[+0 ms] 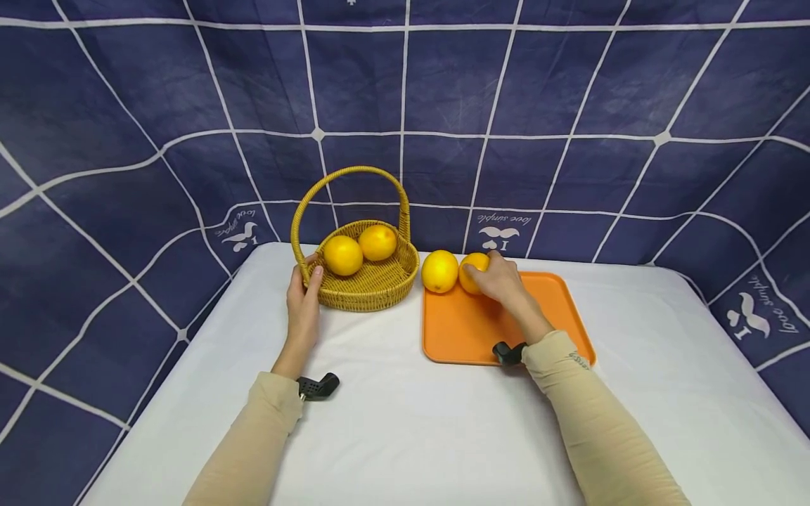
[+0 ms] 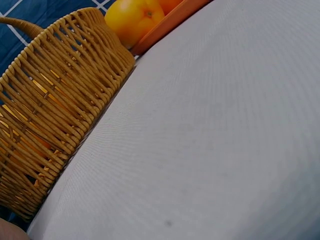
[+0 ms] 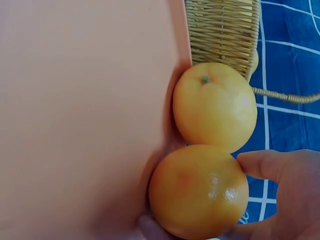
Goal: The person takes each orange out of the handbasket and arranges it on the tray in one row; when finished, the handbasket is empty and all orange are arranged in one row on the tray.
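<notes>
At the left rim of a wicker basket [image 1: 367,301] with a tall hoop handle, my left hand [image 1: 304,299] grips with the thumb over the edge. Inside the basket lie two oranges, one on the left [image 1: 344,255] and one on the right [image 1: 378,242]. My right hand [image 1: 502,280] holds another orange [image 3: 200,192] at the far edge of an orange tray [image 1: 458,334], thumb and fingers spread around it. Touching it is a further orange [image 3: 215,107] in the tray's far left corner, close to the basket. Only a bit of my left hand shows in the left wrist view.
A white cloth [image 1: 392,422] covers the table beneath the basket and tray. Dark blue checked fabric [image 1: 455,84] with white lines rises behind and on both sides. Each wrist wears a black camera mount, such as the left one [image 1: 319,386].
</notes>
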`<state>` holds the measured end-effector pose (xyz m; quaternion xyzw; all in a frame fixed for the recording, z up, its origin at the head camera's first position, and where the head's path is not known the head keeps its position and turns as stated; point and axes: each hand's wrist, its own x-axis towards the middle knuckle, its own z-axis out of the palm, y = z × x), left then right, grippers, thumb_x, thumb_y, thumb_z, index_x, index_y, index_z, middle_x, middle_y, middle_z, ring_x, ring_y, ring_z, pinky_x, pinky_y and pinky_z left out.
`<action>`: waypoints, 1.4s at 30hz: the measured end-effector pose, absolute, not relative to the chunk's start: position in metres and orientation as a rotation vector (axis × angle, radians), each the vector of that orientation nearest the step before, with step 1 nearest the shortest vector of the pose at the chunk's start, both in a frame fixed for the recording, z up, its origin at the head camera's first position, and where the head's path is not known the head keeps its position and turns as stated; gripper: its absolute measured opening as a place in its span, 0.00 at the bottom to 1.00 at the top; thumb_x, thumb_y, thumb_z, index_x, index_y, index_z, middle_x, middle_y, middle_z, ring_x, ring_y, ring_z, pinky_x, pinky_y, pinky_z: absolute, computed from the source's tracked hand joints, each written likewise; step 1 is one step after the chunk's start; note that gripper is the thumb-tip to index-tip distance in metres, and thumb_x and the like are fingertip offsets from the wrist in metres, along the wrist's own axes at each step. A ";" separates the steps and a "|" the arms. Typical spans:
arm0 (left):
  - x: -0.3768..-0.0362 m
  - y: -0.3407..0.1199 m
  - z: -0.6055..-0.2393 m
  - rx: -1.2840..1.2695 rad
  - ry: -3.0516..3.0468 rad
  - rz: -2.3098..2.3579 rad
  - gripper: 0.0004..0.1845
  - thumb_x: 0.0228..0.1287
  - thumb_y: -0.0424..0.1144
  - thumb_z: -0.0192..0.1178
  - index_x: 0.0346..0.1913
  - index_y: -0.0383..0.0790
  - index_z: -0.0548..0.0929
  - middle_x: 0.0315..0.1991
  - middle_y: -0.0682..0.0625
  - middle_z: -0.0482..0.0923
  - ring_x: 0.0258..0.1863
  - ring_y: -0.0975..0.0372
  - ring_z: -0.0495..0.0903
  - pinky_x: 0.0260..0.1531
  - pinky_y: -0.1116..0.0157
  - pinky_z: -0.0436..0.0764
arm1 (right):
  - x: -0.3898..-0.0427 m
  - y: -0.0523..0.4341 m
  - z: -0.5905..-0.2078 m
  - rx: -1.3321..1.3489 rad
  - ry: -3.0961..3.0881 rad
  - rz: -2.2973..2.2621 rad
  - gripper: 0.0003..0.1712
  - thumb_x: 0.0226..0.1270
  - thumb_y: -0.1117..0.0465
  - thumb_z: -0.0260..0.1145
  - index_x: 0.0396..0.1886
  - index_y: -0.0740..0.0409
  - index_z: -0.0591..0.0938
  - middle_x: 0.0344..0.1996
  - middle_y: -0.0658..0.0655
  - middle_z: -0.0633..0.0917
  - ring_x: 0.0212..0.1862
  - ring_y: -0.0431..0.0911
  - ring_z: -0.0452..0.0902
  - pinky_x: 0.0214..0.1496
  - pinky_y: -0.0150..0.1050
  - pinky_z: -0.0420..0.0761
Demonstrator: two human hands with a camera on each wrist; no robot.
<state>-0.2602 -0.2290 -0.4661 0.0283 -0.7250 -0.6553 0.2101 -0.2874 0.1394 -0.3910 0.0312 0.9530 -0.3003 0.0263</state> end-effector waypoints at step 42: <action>-0.256 -0.231 -0.464 0.068 -2.049 -1.803 0.28 0.82 0.56 0.53 0.76 0.47 0.71 0.76 0.51 0.71 0.77 0.60 0.66 0.80 0.56 0.61 | -0.292 0.038 -0.356 -0.399 3.053 -1.372 0.28 0.74 0.55 0.68 0.68 0.64 0.79 0.64 0.65 0.83 0.66 0.58 0.77 0.71 0.52 0.75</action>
